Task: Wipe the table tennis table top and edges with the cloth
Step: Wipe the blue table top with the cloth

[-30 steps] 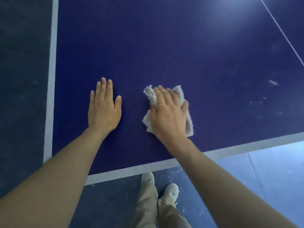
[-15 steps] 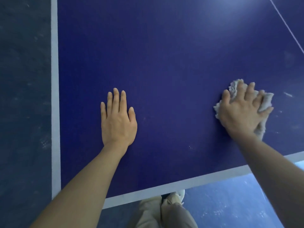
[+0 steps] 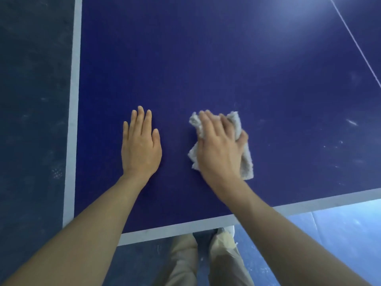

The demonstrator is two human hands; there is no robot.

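The dark blue table tennis table top fills most of the head view. My right hand presses flat on a crumpled grey-white cloth that lies on the table near its front edge. The cloth sticks out past the fingertips and on the thumb side. My left hand rests flat on the bare table just left of the cloth, fingers straight and together, holding nothing.
A white border line marks the table's left edge and near edge. A thin white centre line runs at the far right. Pale specks and smears lie right of the cloth. My legs stand on the blue floor.
My right hand slid the cloth out to the right, then back left to beside my left hand. The left hand stayed flat on the table.
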